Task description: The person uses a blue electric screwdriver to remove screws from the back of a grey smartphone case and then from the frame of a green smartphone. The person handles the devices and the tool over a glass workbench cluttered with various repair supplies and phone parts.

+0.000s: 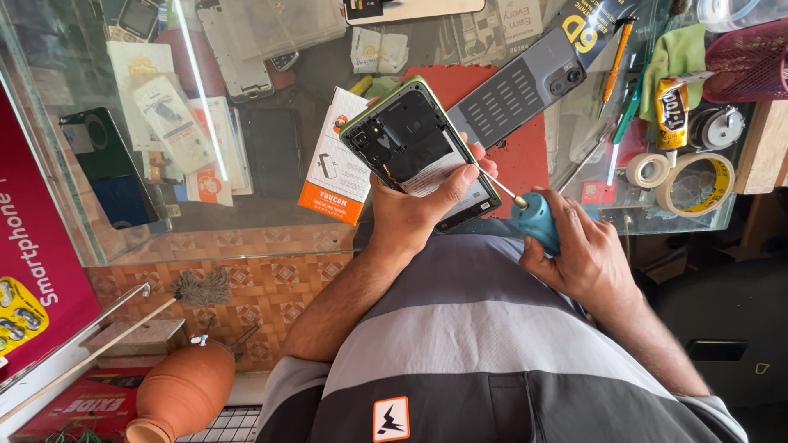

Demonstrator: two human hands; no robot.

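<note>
You stand at a glass counter (271, 238) full of phone parts, with tape rolls (694, 182) at its right end. Your left hand (414, 209) is closed around an opened phone (417, 148), held above the counter edge. Your right hand (579, 250) grips a blue screwdriver (535, 220), its tip touching the phone's lower edge.

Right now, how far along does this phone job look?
Done: the green-edged smartphone has its back cover off, its black inner parts bare; a grey ribbed phone back lies on the glass counter. In hand: the left hand holds the phone, while the right hand puts a blue-handled screwdriver to its lower edge. Left: the phone is not yet closed up.
</note>
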